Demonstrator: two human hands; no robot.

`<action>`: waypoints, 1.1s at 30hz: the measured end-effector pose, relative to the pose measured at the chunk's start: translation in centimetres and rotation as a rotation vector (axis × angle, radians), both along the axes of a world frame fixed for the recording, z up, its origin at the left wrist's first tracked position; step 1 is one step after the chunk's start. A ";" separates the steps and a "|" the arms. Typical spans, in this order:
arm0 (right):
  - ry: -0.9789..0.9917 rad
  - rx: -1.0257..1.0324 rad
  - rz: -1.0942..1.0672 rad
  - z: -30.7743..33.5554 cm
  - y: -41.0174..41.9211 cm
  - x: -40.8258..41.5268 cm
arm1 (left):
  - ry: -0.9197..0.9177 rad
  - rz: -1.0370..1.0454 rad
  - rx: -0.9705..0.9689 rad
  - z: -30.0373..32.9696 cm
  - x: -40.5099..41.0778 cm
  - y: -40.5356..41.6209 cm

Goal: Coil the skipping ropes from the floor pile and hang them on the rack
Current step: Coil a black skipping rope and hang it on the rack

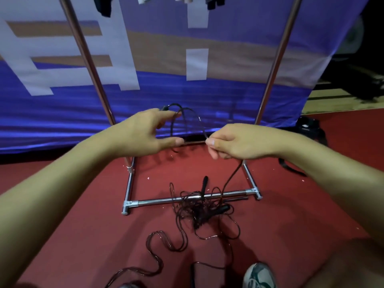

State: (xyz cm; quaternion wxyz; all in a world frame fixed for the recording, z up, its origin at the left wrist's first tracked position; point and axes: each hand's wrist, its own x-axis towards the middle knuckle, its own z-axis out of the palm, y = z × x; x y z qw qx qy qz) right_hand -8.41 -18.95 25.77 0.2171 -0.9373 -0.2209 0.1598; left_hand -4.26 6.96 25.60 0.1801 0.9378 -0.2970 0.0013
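Note:
A thin dark skipping rope (188,119) arcs in loops between my two hands at chest height. My left hand (145,132) holds the loops between fingers and thumb, with a black handle end peeking above the fingers. My right hand (230,142) pinches the rope, which drops from it down to the tangled pile of ropes (203,208) on the red floor. A black handle (204,185) sticks up from the pile. The chrome rack (187,199) stands right behind the pile, its uprights rising left and right.
A blue and white banner (187,59) hangs behind the rack. Loose rope loops (164,242) trail over the red carpet toward my shoe (258,275). A black bag (309,127) lies at the right. Dark items (215,2) hang at the rack's top.

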 end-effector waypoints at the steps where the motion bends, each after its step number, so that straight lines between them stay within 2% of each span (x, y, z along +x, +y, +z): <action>1: 0.002 -0.037 0.011 0.0 0.1 0.0 | -0.005 -0.024 -0.029 0.2 -0.4 -0.4; 5: 0.059 -0.180 0.022 0.5 -0.7 -0.1 | -0.073 0.035 -0.013 1.1 -0.2 0.2; 7: 0.021 -0.193 0.042 0.5 -0.8 -0.3 | -0.041 0.005 -0.025 1.2 -0.4 0.2; 11: -0.188 -0.096 0.051 0.5 0.8 -0.1 | -0.001 -0.218 0.023 -0.4 -1.5 -2.3; 14: -0.212 0.027 0.021 0.8 1.1 -0.1 | -0.054 -0.221 -0.066 -0.9 -1.1 -2.8; 16: -0.114 0.048 -0.006 0.4 0.6 0.0 | -0.099 -0.224 -0.076 -0.7 -0.7 -2.3; 18: 0.068 0.011 -0.051 -0.8 0.0 0.9 | -0.134 -0.210 -0.032 -0.8 0.1 -0.9; 20: 0.274 -0.037 -0.103 -2.5 -0.9 1.9 | -0.142 -0.128 0.024 -1.2 1.3 1.7; 22: 0.352 -0.088 -0.106 -3.8 -2.1 2.6 | -0.101 -0.008 0.088 -1.8 2.5 4.6; 25: 0.231 -0.083 -0.076 -4.2 -3.3 3.1 | -0.033 0.086 0.135 -3.1 3.2 6.5; 29: 0.015 -0.024 0.026 -3.0 -2.3 2.5 | -0.059 0.004 0.040 -3.3 2.1 4.1; 31: 0.007 0.060 0.052 -2.2 -1.4 2.1 | -0.048 -0.031 -0.010 -2.7 1.4 2.3; 33: 0.050 0.029 0.089 -1.7 -1.0 1.9 | -0.058 -0.016 0.038 -2.3 1.2 1.3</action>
